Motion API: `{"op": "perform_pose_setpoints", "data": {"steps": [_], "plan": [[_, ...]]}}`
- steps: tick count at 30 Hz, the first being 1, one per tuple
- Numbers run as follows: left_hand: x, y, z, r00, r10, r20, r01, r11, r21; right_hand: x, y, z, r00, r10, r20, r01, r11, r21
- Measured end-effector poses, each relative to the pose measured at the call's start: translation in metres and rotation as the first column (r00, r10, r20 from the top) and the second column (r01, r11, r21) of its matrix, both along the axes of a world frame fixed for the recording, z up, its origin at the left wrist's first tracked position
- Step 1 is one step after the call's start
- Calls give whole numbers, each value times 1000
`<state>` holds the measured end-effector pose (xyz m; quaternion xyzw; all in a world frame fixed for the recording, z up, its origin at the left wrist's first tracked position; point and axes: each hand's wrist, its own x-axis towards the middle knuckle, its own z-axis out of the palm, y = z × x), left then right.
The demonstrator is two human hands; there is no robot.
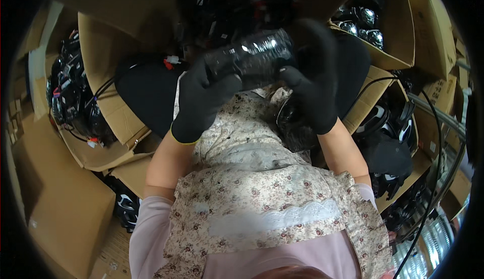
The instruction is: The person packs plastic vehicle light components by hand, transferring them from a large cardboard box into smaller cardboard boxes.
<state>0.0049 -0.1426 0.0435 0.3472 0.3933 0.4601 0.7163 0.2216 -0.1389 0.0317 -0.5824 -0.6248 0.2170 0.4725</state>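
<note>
A dark bundle wrapped in shiny clear plastic film (pixel 249 54) is held up above my lap, longer from side to side than it is tall. My left hand (pixel 204 100), in a black knit glove, grips its left end with the thumb across the near side. At the bundle's right end is my right hand (pixel 317 79), gloved the same way. Its thumb tip lies by the lower right corner, while its fingers are smeared by motion. Another dark, film-wrapped piece (pixel 292 122) rests on my lap beneath the right wrist.
Ahead, a large open carton (pixel 126 42) holds dark items with red and white connectors (pixel 172 62). Wrapped black bundles fill a carton (pixel 411 32) at the far right and a pile (pixel 75 92) at the left. Black-and-white parts (pixel 388 122) sit in a box at the right, near a hanging black cable (pixel 439 148).
</note>
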Motion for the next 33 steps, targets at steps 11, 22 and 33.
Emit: {"op": "perform_pose_setpoints", "data": {"steps": [11, 22, 33], "plan": [[17, 11, 13, 847, -90, -524, 226, 953, 201, -6, -7, -3, 848, 275, -453, -369, 920, -134], [-4, 17, -46, 763, 213, 610, -82, 968, -236, -9, 5, -4, 429, -17, -903, -497, 830, -252], [9, 50, 32, 569, -7, -822, 575, 718, 392, -17, -1, -11, 645, 250, -722, -478, 869, -126]]}}
